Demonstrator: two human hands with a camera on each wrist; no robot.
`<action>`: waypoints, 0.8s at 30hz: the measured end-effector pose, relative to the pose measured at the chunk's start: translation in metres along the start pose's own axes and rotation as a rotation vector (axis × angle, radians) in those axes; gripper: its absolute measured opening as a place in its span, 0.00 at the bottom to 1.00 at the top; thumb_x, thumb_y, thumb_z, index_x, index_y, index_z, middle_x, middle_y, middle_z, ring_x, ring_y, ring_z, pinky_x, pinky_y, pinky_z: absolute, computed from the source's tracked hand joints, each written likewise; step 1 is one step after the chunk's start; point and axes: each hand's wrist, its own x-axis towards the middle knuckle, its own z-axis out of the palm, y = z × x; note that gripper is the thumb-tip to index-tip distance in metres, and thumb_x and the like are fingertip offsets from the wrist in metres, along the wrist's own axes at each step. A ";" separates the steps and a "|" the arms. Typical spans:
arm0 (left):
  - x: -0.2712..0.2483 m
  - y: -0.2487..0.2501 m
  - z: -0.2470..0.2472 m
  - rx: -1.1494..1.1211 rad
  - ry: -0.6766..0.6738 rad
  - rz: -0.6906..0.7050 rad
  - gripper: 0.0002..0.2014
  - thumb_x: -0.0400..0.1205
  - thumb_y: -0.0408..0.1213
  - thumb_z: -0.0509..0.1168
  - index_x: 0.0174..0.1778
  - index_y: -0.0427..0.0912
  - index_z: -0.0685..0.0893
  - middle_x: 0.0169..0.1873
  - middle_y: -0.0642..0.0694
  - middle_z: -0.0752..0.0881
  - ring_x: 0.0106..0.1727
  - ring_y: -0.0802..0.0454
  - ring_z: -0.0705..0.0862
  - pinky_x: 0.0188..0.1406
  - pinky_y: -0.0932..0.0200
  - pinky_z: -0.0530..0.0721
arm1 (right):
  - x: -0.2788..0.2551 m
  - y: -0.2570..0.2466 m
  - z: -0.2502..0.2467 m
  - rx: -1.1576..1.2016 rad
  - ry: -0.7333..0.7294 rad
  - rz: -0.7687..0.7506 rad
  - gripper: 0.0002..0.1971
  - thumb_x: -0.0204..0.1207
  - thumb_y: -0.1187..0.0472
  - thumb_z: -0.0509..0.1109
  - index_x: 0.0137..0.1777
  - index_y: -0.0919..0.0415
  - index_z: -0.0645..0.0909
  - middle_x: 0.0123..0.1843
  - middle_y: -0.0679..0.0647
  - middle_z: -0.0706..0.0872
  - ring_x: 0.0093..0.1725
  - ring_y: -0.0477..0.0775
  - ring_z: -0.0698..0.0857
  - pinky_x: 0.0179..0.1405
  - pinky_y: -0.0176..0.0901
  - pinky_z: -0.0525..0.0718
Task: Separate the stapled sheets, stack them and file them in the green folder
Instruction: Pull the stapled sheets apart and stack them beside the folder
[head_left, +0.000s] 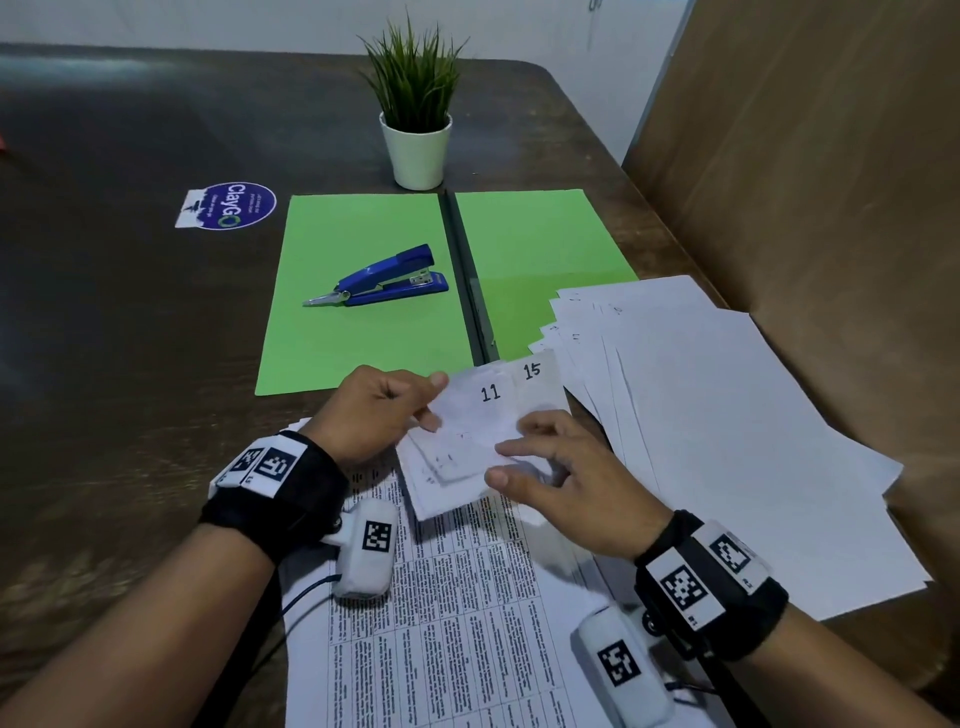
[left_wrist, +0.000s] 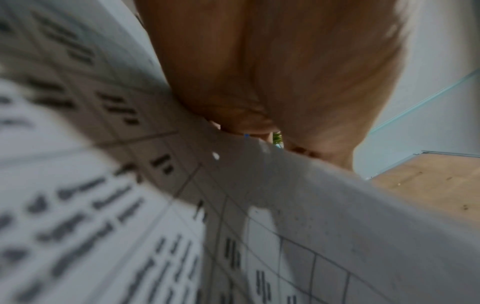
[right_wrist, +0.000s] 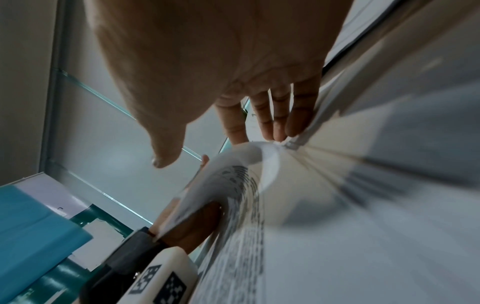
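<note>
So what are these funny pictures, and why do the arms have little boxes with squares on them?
Those boxes are small cameras strapped to a person's wrists. The big picture comes from a camera on their head; the two blurry ones look along each hand. The left hand pinches the folded-back corner of the stapled sheets, and the right hand presses its fingers on them. On the table lie an open green folder with a blue stapler on it, loose pages and a potted plant.
</note>
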 end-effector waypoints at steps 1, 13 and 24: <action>0.001 -0.001 0.000 0.002 0.002 0.010 0.17 0.79 0.45 0.73 0.37 0.31 0.91 0.38 0.46 0.92 0.47 0.58 0.90 0.56 0.55 0.85 | 0.001 0.000 0.000 0.008 0.005 -0.001 0.44 0.60 0.16 0.60 0.70 0.44 0.82 0.65 0.31 0.72 0.55 0.30 0.76 0.59 0.39 0.78; 0.003 -0.004 -0.002 0.090 0.070 0.033 0.06 0.71 0.31 0.82 0.39 0.43 0.92 0.43 0.44 0.93 0.46 0.50 0.91 0.56 0.49 0.88 | 0.004 0.002 0.003 0.136 0.070 0.036 0.40 0.68 0.36 0.72 0.79 0.49 0.72 0.63 0.30 0.74 0.59 0.32 0.77 0.56 0.31 0.78; 0.006 -0.011 -0.006 0.188 0.012 0.070 0.08 0.81 0.37 0.73 0.37 0.42 0.93 0.50 0.51 0.90 0.58 0.55 0.87 0.69 0.49 0.80 | 0.004 0.008 0.002 0.185 0.084 0.008 0.30 0.74 0.45 0.77 0.75 0.38 0.74 0.64 0.33 0.77 0.60 0.35 0.80 0.55 0.37 0.83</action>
